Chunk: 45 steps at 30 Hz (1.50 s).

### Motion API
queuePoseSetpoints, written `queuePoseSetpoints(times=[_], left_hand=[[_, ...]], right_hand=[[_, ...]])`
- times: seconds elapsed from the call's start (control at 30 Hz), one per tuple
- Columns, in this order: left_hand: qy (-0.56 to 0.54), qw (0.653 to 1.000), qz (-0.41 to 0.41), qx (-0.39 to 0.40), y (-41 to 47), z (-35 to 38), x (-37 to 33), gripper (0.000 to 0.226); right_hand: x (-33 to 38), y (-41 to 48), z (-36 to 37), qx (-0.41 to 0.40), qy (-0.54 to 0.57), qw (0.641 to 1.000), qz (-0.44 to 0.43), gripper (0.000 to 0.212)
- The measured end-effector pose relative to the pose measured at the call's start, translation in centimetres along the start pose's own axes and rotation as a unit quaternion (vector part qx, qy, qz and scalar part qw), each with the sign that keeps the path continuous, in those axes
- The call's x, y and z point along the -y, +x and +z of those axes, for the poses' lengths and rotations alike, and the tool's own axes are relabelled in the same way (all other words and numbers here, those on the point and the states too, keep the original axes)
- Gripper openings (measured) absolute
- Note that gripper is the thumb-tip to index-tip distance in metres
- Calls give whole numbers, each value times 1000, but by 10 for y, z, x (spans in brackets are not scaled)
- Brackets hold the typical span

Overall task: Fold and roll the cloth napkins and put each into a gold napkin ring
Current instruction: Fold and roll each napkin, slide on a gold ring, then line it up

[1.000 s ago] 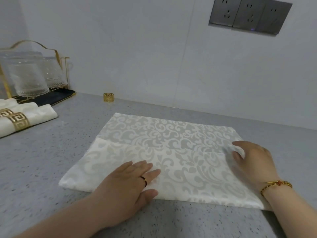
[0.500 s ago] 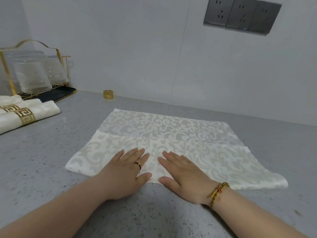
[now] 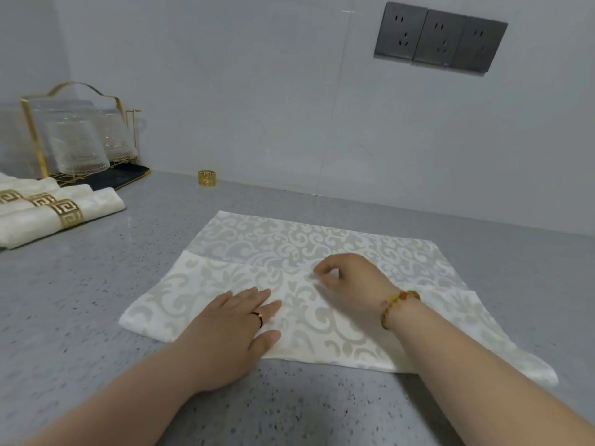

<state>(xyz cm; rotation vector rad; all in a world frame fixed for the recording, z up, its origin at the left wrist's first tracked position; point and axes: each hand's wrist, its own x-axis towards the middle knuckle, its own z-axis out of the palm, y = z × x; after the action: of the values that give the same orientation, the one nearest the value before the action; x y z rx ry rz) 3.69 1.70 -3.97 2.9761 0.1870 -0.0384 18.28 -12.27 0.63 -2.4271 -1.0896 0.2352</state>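
Currently, left hand (image 3: 238, 320) lies flat, fingers straight, pressing the part-folded napkin (image 3: 289, 239) at frame centre on the table (image 3: 96, 300). Right hand (image 3: 351, 278) curls at the fold edge; grip unconfirmed. Folding judged underway; next needs another fold, then rolling. Gold ring (image 3: 206, 178) stands upper left.

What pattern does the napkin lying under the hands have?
The napkin has a cream-and-grey scrolling leaf pattern, best in the head view.

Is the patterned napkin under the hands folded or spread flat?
Folded: the napkin has a paler near flap lying over its far part.
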Motion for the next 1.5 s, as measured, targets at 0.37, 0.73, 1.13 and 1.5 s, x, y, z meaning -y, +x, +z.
queuePoseSetpoints(times=[0.37, 0.73, 1.13, 1.5], left_hand=[[-8, 1000, 4, -13, 3, 1, 5, 136], [-2, 1000, -8, -15, 5, -1, 7, 136], [-12, 999, -1, 39, 7, -3, 9, 122], [4, 999, 3, 51, 9, -1, 11, 123]], right_hand=[[-21, 55, -1, 85, 49, 993, 63, 28], [-16, 67, 9, 48, -50, 997, 24, 30], [-43, 128, -13, -10, -143, 982, 125, 43], [-46, 157, -17, -1, -226, 964, 138, 37]])
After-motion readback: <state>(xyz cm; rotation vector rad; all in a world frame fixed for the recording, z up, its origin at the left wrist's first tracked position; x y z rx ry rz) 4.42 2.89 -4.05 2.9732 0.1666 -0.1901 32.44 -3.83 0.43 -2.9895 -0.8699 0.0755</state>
